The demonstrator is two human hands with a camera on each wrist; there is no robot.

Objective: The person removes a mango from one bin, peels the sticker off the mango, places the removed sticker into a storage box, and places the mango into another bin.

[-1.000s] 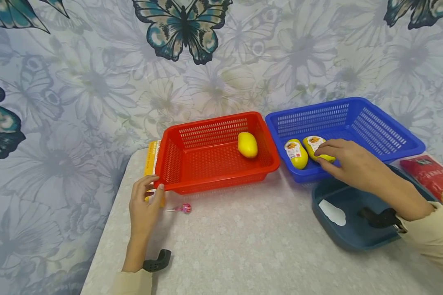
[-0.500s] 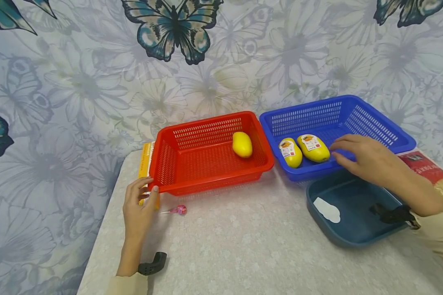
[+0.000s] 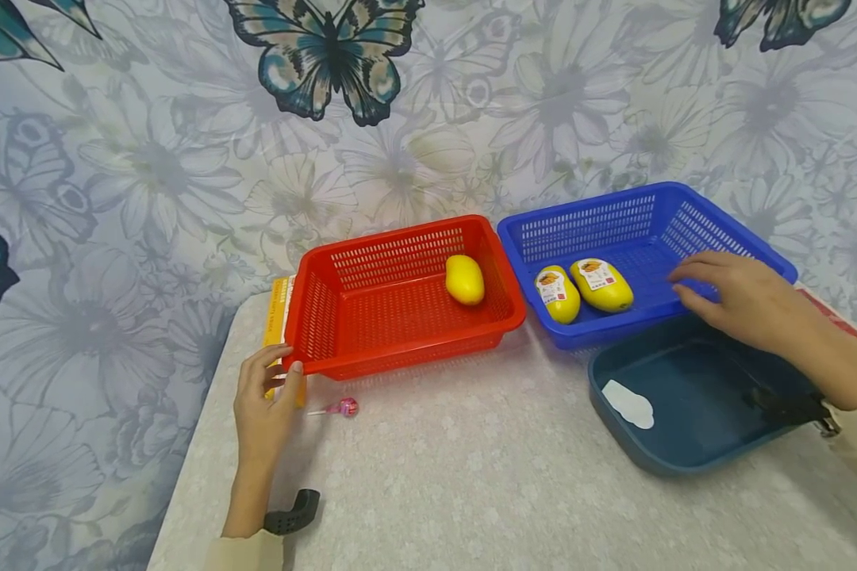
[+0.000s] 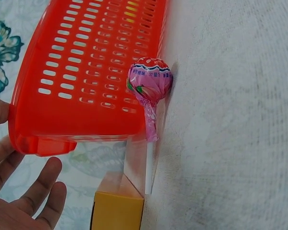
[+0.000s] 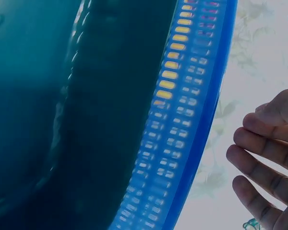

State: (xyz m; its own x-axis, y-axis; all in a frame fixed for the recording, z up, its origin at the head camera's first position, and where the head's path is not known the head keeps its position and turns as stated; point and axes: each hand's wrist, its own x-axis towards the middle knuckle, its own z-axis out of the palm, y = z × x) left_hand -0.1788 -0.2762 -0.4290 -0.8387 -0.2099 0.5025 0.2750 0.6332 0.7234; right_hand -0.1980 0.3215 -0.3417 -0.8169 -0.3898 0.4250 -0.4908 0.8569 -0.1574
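My left hand (image 3: 264,400) holds the front left corner of a red basket (image 3: 403,365), thumb and index finger at its rim. One yellow mango (image 3: 465,280) lies inside it at the right. In the left wrist view, a pink-wrapped lollipop (image 4: 152,86) lies on the table by the basket. My right hand (image 3: 757,305) hovers over the front right of a blue basket (image 3: 600,208), fingers loosely bent and holding nothing. To its left in that basket lie two labelled mangoes, the smaller (image 3: 559,295) beside the larger (image 3: 602,285). The right wrist view shows bare fingers (image 5: 257,160).
A dark teal basin (image 3: 685,468) with a white cut-out piece (image 3: 628,404) stands in front of the blue basket. Beside the red basket lies a yellow box (image 3: 277,313). A red packet (image 3: 828,312) lies at the far right. Patterned wall behind.
My right hand has moved right, away from the larger mango, which stays in the blue basket. The left hand keeps its place at the red basket's corner. The view has shifted slightly.
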